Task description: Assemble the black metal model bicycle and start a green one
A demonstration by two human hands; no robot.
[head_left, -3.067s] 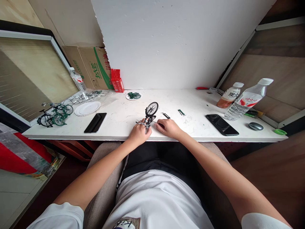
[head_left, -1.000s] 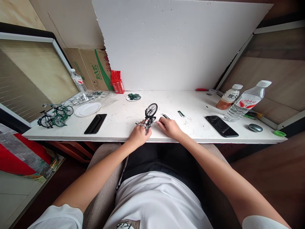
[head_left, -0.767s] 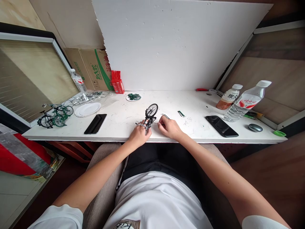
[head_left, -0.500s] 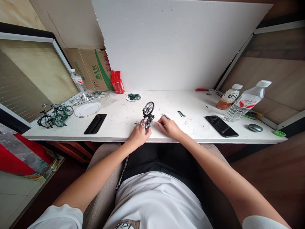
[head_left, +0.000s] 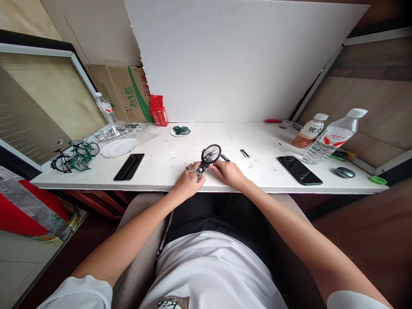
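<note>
A small black model bicycle [head_left: 207, 156] with one spoked wheel raised stands at the near edge of the white table [head_left: 180, 150]. My left hand [head_left: 189, 180] is closed round its lower frame. My right hand [head_left: 229, 171] is pinched against the frame just right of the wheel; what its fingertips hold is too small to make out. A thin dark part [head_left: 225, 157] lies just behind my right hand, and a small green part [head_left: 245, 152] lies further right.
Two green model bicycles [head_left: 72, 156], a white paper plate [head_left: 118, 147] and a black phone [head_left: 129, 166] sit on the left. A dish of green parts [head_left: 180, 130] and a red box [head_left: 159, 110] stand behind. Right: another phone [head_left: 299, 170], two bottles [head_left: 333, 135], a mouse [head_left: 345, 172].
The model's wheel has tilted to the right, toward my right hand. My right hand has moved in closer to the frame. My left hand stays on the model.
</note>
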